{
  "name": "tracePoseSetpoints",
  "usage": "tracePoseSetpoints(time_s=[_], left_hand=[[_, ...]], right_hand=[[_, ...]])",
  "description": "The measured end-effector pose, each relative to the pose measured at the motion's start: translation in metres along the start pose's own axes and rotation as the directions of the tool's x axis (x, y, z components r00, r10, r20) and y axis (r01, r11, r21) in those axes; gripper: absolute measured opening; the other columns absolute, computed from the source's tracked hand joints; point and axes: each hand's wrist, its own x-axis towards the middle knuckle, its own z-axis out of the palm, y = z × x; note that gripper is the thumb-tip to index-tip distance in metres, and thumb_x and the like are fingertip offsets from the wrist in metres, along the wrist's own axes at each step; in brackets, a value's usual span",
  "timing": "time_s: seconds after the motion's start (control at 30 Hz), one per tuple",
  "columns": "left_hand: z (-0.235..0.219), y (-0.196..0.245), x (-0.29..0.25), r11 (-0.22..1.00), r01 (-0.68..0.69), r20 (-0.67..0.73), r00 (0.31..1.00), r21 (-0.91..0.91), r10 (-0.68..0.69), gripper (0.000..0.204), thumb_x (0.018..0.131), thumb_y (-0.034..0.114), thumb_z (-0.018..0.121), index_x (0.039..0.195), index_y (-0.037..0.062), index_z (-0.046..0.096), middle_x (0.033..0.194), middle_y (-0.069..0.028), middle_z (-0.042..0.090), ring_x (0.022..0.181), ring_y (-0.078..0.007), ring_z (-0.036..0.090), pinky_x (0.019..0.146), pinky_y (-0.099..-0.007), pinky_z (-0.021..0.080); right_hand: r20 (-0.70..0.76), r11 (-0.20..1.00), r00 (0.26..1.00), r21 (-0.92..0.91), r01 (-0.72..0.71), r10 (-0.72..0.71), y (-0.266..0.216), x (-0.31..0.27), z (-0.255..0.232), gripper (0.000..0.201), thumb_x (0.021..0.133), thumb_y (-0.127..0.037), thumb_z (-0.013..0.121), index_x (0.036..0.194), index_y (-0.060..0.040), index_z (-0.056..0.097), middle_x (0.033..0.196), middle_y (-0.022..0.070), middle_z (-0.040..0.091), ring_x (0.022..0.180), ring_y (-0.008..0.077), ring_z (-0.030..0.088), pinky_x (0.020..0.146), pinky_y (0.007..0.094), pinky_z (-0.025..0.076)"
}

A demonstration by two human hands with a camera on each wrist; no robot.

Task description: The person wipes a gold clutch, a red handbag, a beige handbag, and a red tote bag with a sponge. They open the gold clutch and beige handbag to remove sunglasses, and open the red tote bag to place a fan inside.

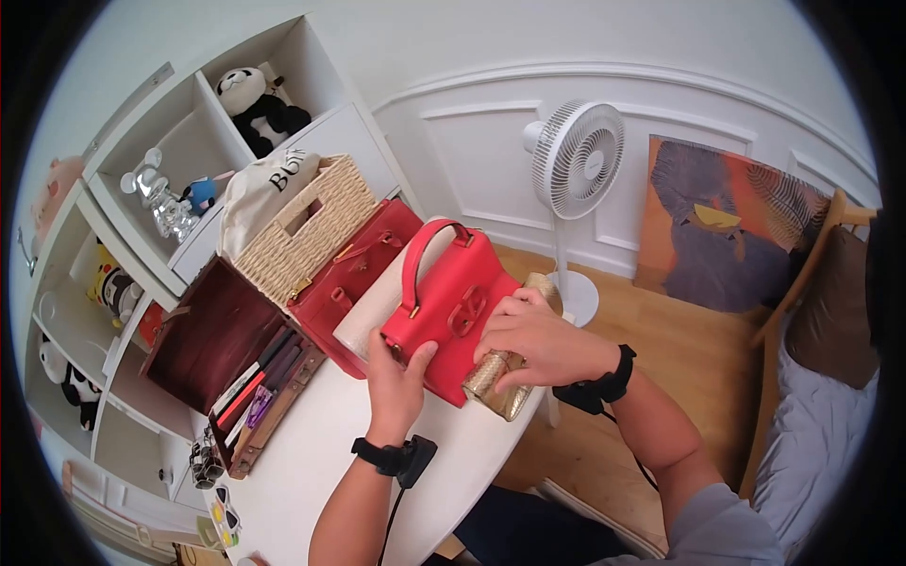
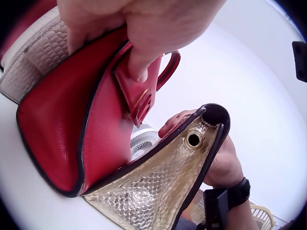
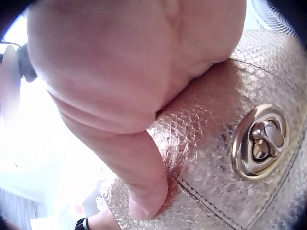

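A bright red handbag point(image 1: 415, 328) with a looped top handle stands on the white table. My left hand point(image 1: 394, 389) grips its near end, the thumb point(image 2: 140, 67) on the front flap and the fingers going behind. Right in front of it is a gold snakeskin-textured handbag point(image 1: 493, 385), with an eyelet at its end and a turn-lock clasp point(image 3: 261, 141) on its face. My right hand point(image 1: 540, 341) holds the gold bag from above, thumb down one face, the other fingers mostly hidden. Behind the red bag stands a cream crocodile-textured bag point(image 2: 41, 60).
A dark red bag point(image 1: 330, 283) and a woven basket point(image 1: 321, 212) stand in the row behind. To the left, an open case point(image 1: 250, 415) holds pens. Sunglasses point(image 1: 225, 517) lie near the edge of the table point(image 1: 349, 434). A white fan point(image 1: 580, 165) stands beyond.
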Motion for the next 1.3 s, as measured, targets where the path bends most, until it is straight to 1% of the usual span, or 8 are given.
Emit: tracePoseSetpoints(time_s=[0.2, 0.33, 0.4, 0.47, 0.53, 0.63, 1.13, 1.3], left_hand=[[0.001, 0.003, -0.007, 0.992, -0.075, -0.06, 0.995, 0.106, 0.082, 0.052, 0.088, 0.016, 0.079, 0.125, -0.0039, 0.048, 0.117, -0.0213, 0.067, 0.104, -0.0285, 0.069, 0.087, -0.0364, 0.054], [-0.007, 0.025, -0.024, 0.909, -0.049, -0.168, 0.977, 0.413, 0.129, 0.06, 0.088, 0.015, 0.079, 0.135, -0.0041, 0.046, 0.113, -0.0191, 0.068, 0.102, -0.0273, 0.069, 0.085, -0.0362, 0.055], [-0.029, 0.021, -0.027, 0.867, -0.215, -0.289, 0.883, 0.45, 0.369, 0.052, 0.09, 0.009, 0.074, 0.133, -0.0029, 0.049, 0.102, -0.0145, 0.067, 0.094, -0.0222, 0.068, 0.083, -0.0351, 0.055], [-0.047, 0.028, -0.023, 0.979, -0.193, -0.369, 0.916, -0.061, 0.158, 0.052, 0.089, -0.005, 0.064, 0.137, -0.0022, 0.044, 0.12, -0.0133, 0.058, 0.092, -0.0189, 0.067, 0.085, -0.0345, 0.056], [-0.074, 0.032, -0.022, 0.914, -0.063, -0.277, 0.959, -0.4, -0.055, 0.055, 0.087, -0.011, 0.061, 0.138, -0.002, 0.043, 0.131, -0.0156, 0.052, 0.094, -0.0212, 0.069, 0.086, -0.0348, 0.056], [-0.091, 0.033, -0.026, 0.846, -0.083, -0.24, 0.969, -0.526, -0.054, 0.056, 0.085, -0.013, 0.06, 0.137, -0.002, 0.046, 0.133, -0.0172, 0.055, 0.095, -0.0235, 0.069, 0.087, -0.0339, 0.054], [-0.082, 0.058, -0.033, 0.909, -0.166, -0.158, 0.981, -0.382, 0.113, 0.05, 0.084, -0.018, 0.063, 0.129, -0.0026, 0.049, 0.131, -0.0145, 0.052, 0.101, -0.0225, 0.071, 0.08, -0.0286, 0.056], [-0.078, 0.052, -0.029, 0.901, -0.211, -0.195, 0.97, -0.38, 0.145, 0.043, 0.084, -0.017, 0.064, 0.122, -0.0013, 0.052, 0.105, -0.007, 0.056, 0.094, -0.0179, 0.068, 0.083, -0.0294, 0.054]], right_hand=[[0.002, 0.999, 0.999, -0.014, -0.034, 0.034, -0.005, 0.001, -0.002, 0.039, 0.072, -0.029, 0.087, 0.104, -0.0155, 0.069, 0.098, -0.0025, 0.063, 0.103, 0.0208, 0.053, 0.104, 0.0421, 0.028], [0.003, 0.999, 0.999, -0.022, -0.042, 0.042, -0.007, 0.001, -0.003, 0.04, 0.072, -0.03, 0.087, 0.105, -0.0161, 0.069, 0.098, -0.0023, 0.064, 0.103, 0.0224, 0.052, 0.104, 0.0423, 0.028], [0.011, 0.999, 0.999, -0.025, -0.046, 0.046, -0.008, 0.001, -0.006, 0.041, 0.072, -0.031, 0.086, 0.106, -0.0159, 0.07, 0.099, -0.002, 0.064, 0.105, 0.0231, 0.052, 0.105, 0.0425, 0.028], [0.024, 0.999, 0.999, -0.016, -0.036, 0.036, -0.009, 0.002, -0.005, 0.042, 0.072, -0.032, 0.086, 0.107, -0.0157, 0.07, 0.101, -0.0017, 0.065, 0.106, 0.0238, 0.052, 0.105, 0.0428, 0.028], [0.015, 0.999, 1.0, -0.034, -0.027, 0.027, -0.008, 0.002, -0.004, 0.045, 0.071, -0.033, 0.086, 0.109, -0.0149, 0.07, 0.106, -0.0008, 0.067, 0.11, 0.0247, 0.052, 0.107, 0.0433, 0.028], [0.036, 0.999, 0.999, -0.035, -0.023, 0.024, -0.008, 0.003, -0.005, 0.048, 0.071, -0.034, 0.087, 0.11, -0.0143, 0.07, 0.109, 0.0003, 0.068, 0.112, 0.0253, 0.052, 0.107, 0.0434, 0.028], [0.032, 0.997, 0.998, -0.061, -0.049, 0.051, -0.011, 0.004, -0.006, 0.05, 0.069, -0.037, 0.088, 0.11, -0.0157, 0.07, 0.107, -0.0005, 0.068, 0.109, 0.0253, 0.054, 0.107, 0.0454, 0.029], [0.036, 0.997, 0.998, -0.052, -0.055, 0.057, -0.01, 0.004, -0.005, 0.05, 0.069, -0.038, 0.089, 0.11, -0.016, 0.07, 0.107, -0.0012, 0.067, 0.109, 0.0256, 0.053, 0.107, 0.046, 0.029]])
